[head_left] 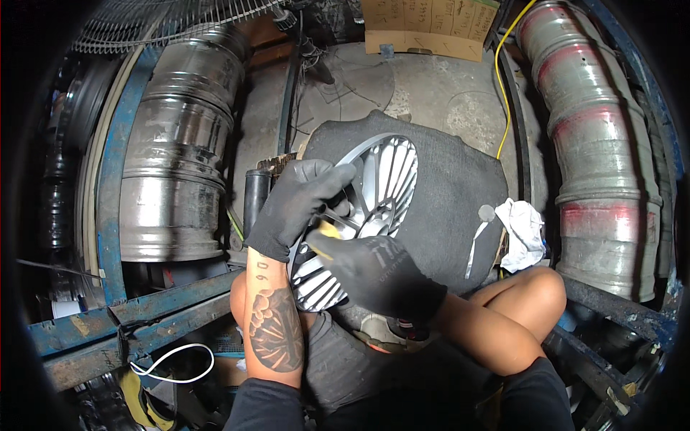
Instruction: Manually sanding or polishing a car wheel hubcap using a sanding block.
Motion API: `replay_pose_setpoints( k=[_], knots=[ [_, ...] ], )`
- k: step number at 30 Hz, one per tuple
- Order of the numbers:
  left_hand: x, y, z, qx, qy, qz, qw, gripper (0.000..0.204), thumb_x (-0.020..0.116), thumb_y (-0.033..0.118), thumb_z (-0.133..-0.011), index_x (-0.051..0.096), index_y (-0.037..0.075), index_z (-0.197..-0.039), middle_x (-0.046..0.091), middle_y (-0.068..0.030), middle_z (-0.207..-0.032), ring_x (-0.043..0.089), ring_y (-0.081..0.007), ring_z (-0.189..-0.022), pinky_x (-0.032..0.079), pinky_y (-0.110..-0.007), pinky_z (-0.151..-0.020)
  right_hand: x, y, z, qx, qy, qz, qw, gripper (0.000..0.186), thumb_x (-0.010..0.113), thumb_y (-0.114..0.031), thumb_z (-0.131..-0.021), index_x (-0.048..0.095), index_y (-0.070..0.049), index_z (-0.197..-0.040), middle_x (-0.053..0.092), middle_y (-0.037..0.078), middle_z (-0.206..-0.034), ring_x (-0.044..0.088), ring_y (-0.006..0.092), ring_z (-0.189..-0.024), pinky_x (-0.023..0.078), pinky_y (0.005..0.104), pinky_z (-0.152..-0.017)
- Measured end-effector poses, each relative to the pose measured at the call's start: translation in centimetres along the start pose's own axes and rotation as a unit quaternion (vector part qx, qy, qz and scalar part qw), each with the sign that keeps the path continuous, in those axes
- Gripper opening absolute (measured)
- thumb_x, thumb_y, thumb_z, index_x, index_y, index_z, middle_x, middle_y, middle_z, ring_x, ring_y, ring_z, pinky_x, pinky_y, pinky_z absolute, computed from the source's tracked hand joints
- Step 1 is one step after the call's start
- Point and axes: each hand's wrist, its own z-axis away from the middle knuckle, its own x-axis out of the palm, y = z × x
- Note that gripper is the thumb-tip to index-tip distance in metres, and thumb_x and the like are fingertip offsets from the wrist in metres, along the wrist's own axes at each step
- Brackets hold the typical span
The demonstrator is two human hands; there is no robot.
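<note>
A silver multi-spoke alloy wheel (394,172) stands tilted in front of me on a dark mat (456,172). My left hand (305,201), in a black glove, is closed over the wheel's left edge, its fingers bent toward the spokes. Also gloved in black, my right hand (377,273) reaches across the lower part of the wheel. A small yellow piece (328,229) shows at its fingertips, pinched against the wheel near the hub. What the piece is cannot be made out, and both hands cover part of the spokes.
Silver wheel barrels are stacked along the left rack (172,194) and red-marked ones (600,172) along the right. A white cloth (523,233) lies beside the mat. Behind are a cardboard sheet (431,29), a yellow cable (504,93) and a fan guard (158,21). Blue metal beams (79,327) flank my legs.
</note>
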Motion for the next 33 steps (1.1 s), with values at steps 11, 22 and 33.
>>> replay_pose_setpoints(
  k=[11,22,33],
  knots=[
    [-1.1,1.7,1.2,-0.014,-0.017,-0.067,0.998,0.040,0.072,0.037,-0.103,0.074,0.002,-0.082,0.072,-0.0047,-0.071,0.063,-0.0079,-0.061,0.047,-0.023,-0.054,-1.6,0.7,0.6,0.099,-0.073,-0.085,0.989,0.036,0.058,-0.018,-0.107,0.064,-0.007,-0.141,0.076,0.021,-0.109,0.075,0.0361,-0.093,0.059,0.0427,-0.084],
    [0.3,1.8,-0.2,-0.019,0.018,-0.045,0.999,0.034,0.073,0.031,-0.102,0.074,0.003,-0.081,0.070,-0.0054,-0.067,0.056,-0.0061,-0.051,0.038,-0.022,-0.045,0.8,-1.8,0.6,0.224,0.000,-0.419,0.880,0.046,0.056,-0.022,-0.108,0.055,0.006,-0.145,0.075,0.016,-0.100,0.071,0.0243,-0.088,0.056,0.0338,-0.084],
    [-0.7,2.0,-0.3,-0.010,-0.058,-0.025,0.998,0.036,0.074,0.028,-0.101,0.074,0.001,-0.077,0.069,-0.0039,-0.062,0.057,-0.0051,-0.047,0.040,-0.021,-0.043,-0.6,-1.8,-1.0,-0.102,0.106,0.125,0.981,0.037,0.066,-0.019,-0.094,0.066,-0.003,-0.127,0.066,0.007,-0.072,0.065,0.0264,-0.058,0.050,0.0408,-0.053]
  ],
)
